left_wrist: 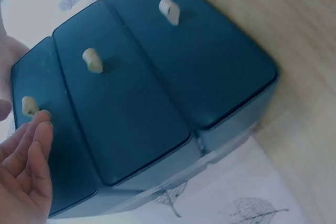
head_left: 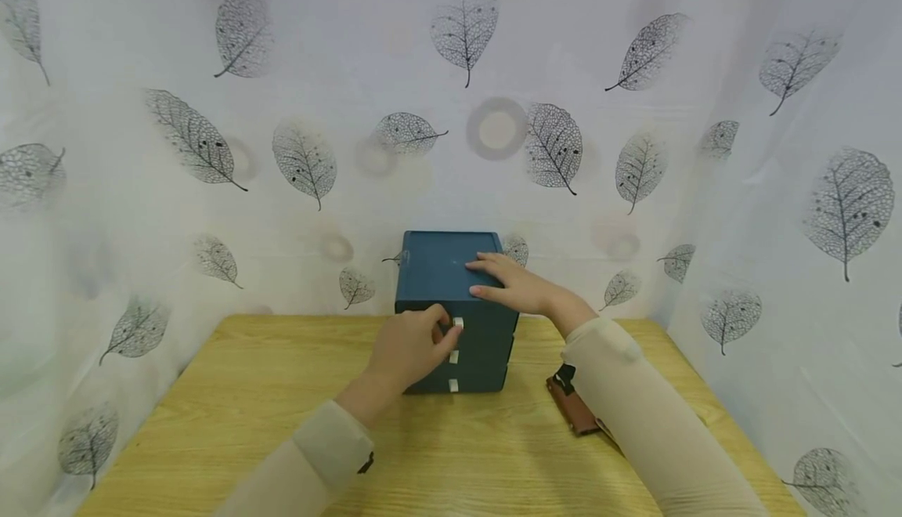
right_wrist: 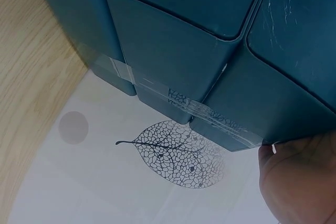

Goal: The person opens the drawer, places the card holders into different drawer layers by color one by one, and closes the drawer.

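Note:
A dark blue three-drawer cabinet [head_left: 440, 262] stands upright towards the back of the table, with its drawers shut. Each drawer front bears a small pale knob. At the top knob [left_wrist: 29, 106] is my left hand [head_left: 409, 345]; its fingertips come close to or touch the knob, while in the left wrist view the thumb lies apart on the other side. My right hand [head_left: 517, 286] rests with spread fingers on the cabinet's top, near its right edge. The middle knob [left_wrist: 93, 60] and the bottom knob [left_wrist: 169, 11] have no fingers on them.
To the right of the cabinet, a reddish-brown leather-like item [head_left: 574, 406] lies on the wooden table [head_left: 282, 415], partly hidden by my right sleeve. Leaf-patterned white cloth [head_left: 380, 47] hangs behind the table and along its sides.

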Demonstrator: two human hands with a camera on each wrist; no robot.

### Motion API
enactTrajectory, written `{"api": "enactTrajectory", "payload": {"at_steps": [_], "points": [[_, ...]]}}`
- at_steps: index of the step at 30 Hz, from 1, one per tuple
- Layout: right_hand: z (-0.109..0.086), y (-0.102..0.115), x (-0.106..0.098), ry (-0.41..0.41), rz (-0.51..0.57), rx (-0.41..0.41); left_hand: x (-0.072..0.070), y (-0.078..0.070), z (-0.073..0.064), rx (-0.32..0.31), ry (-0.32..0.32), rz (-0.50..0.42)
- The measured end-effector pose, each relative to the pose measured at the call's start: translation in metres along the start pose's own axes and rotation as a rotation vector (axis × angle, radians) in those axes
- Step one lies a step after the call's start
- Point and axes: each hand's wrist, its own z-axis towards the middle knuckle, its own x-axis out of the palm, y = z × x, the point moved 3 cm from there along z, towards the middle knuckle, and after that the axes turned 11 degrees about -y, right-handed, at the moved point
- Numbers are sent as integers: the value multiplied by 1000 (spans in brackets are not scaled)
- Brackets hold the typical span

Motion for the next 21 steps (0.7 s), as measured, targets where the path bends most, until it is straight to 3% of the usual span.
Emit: {"api": "enactTrajectory", "payload": {"at_steps": [6, 9, 14, 21], "points": [[0, 2, -2, 3, -4, -2, -17, 0, 14, 126, -170, 18], [0, 2, -2, 3, -4, 4, -25, 2, 22, 155, -232, 27], [0, 2, -2, -3, 10, 1, -31, 7, 33, 175, -266, 18], [-1, 3, -1, -9, 13, -11, -32, 15, 42, 211, -255, 27]]}}
